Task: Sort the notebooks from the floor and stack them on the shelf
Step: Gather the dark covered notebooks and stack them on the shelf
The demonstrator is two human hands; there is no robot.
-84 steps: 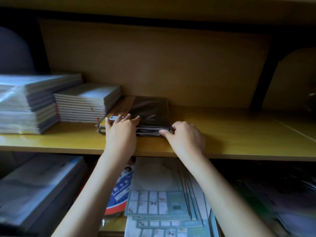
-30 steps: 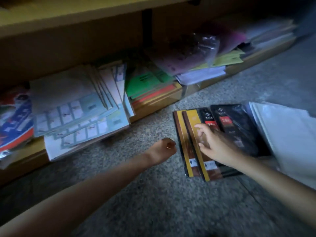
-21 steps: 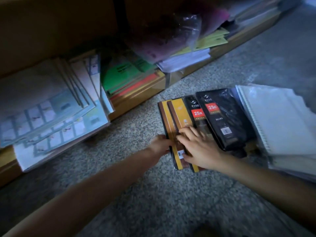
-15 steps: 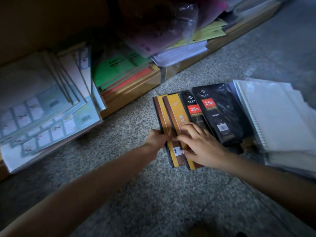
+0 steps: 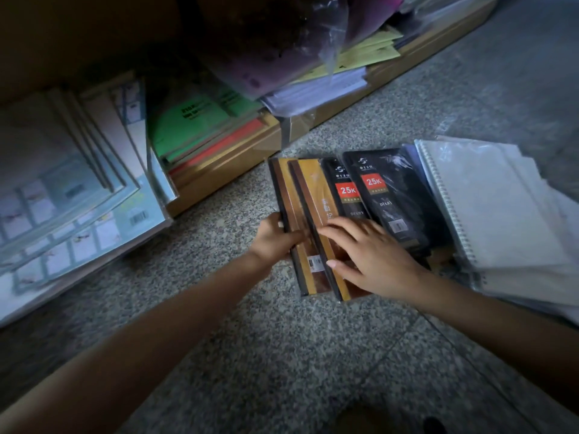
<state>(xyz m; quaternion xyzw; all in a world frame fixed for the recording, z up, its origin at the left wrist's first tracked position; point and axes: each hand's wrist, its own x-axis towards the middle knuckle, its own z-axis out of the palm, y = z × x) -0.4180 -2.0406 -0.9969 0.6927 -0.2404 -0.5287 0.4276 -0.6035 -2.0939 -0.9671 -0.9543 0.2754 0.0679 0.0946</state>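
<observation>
Two brown-and-gold notebooks (image 5: 294, 208) flat on the speckled stone floor (image 5: 282, 355), overlapped like a fan, just in front of the bottom shelf (image 5: 225, 173). Left hand (image 5: 275, 241) curled round the outer edge of the leftmost one, thumb on the cover. Right hand (image 5: 368, 256) spread flat with straight fingers, pressing on the second notebook and reaching onto the nearer of two black diaries (image 5: 394, 198) just beside; nothing gripped there. Further right, touching the diaries, a white spiral-bound notebook (image 5: 488, 214) on a loose pile in plastic.

Likely trouble: glossy wrap on the covers, probably slippery, hence a risk of the pair sliding apart and dropping if lifted by one edge only. Flat palm across two kinds at once, hence a risk of dragging a black diary along and spoiling the sort. Dim light as well, making a mismatch easy to miss.

Readable: "25K" in white on a red label on each black diary, "DIARY" lower down, a white logo above with characters too small to read. Characters on the second gold cover, partly under the fingers. Barcode stickers near the lower ends. Dark print on the green booklets (image 5: 194, 120) on the shelf, too blurred to read.
</observation>
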